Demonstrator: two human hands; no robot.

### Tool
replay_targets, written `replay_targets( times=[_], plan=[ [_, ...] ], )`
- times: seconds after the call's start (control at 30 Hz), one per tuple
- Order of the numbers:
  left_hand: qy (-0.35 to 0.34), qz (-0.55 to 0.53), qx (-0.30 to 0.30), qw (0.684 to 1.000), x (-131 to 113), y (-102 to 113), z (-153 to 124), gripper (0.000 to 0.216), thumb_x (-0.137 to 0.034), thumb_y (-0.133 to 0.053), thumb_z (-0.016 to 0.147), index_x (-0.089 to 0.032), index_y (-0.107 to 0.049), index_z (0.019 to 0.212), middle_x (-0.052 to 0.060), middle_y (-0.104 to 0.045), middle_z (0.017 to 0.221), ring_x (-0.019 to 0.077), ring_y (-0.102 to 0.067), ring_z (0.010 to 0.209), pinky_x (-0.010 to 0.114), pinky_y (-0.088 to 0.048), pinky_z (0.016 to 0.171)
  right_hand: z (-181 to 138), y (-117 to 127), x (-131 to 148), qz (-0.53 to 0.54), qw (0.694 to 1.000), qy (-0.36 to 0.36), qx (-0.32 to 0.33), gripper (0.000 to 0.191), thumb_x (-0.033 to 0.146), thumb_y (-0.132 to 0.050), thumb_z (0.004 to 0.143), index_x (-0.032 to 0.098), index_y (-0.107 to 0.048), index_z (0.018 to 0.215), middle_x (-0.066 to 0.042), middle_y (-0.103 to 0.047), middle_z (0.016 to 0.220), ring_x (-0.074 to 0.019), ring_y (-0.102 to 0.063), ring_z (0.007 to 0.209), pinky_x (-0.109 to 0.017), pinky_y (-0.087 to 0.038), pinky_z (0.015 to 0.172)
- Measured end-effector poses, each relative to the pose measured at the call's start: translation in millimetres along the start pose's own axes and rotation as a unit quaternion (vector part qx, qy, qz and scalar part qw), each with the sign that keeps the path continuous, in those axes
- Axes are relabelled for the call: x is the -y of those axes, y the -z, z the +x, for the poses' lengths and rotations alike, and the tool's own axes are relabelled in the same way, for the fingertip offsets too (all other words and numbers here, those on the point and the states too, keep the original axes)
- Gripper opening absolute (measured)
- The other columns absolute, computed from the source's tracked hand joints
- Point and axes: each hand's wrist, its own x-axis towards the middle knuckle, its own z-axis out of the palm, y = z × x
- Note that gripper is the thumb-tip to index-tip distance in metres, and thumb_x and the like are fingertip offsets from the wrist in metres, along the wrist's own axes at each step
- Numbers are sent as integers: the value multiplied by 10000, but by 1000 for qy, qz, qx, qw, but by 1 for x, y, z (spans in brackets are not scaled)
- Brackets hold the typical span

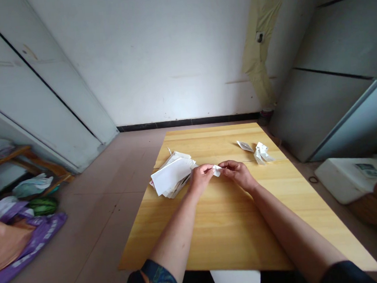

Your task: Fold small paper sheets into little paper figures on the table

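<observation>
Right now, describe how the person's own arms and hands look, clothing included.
The left hand and right hand are bare, with no gloves or watch visible. The short left sleeve is dark with a blue and tan pattern; the right sleeve looks dark.

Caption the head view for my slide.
Left hand and right hand hold a small white paper at a wooden table.
</observation>
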Motion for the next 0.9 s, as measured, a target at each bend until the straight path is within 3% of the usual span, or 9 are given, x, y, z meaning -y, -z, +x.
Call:
replay_targets(
  times=[0.17, 0.3, 0.47, 0.6, 0.9],
  plan=[
    [-27, 7, 22, 999, 1, -7, 4, 244, -284, -538, 768, -169, -725, 874, 29, -732, 843, 165, -640, 787, 213, -467, 681, 0, -2, 0, 36, 998, -27, -31, 327, 462, -715, 653, 172, -675, 799, -3, -644, 680, -123, -525, 581, -255, -419, 563],
    [-18, -4, 31, 999, 2, -13, 9, 226, -294, -542, 755, -166, -721, 810, 24, -724, 782, 156, -625, 726, 206, -448, 626, -1, -3, -1, 55, 997, -42, -43, 317, 452, -731, 642, 168, -653, 757, 10, -616, 608, -108, -503, 517, -246, -410, 515],
    [16, -77, 9, 997, 3, -20, 11, 207, -304, -593, 706, -146, -702, 781, 26, -696, 702, 131, -588, 624, 206, -428, 574, -3, 1, -1, 87, 995, -43, -34, 308, 444, -735, 648, 171, -625, 738, 5, -629, 607, -116, -549, 519, -254, -448, 539],
    [36, -103, 28, 994, 8, -23, 7, 212, -313, -581, 708, -145, -694, 770, -1, -644, 634, 97, -516, 537, 193, -381, 503, -4, 4, -2, 91, 994, -65, -10, 310, 448, -736, 643, 169, -623, 718, 5, -633, 603, -111, -554, 516, -245, -442, 536],
    [56, -128, 34, 990, 9, -20, 4, 254, -361, -598, 702, -142, -702, 777, -8, -609, 596, 85, -480, 515, 188, -372, 480, -2, 4, -4, 70, 994, -81, -9, 315, 466, -726, 648, 172, -621, 687, 20, -605, 548, -97, -512, 483, -225, -389, 494]
  ],
)
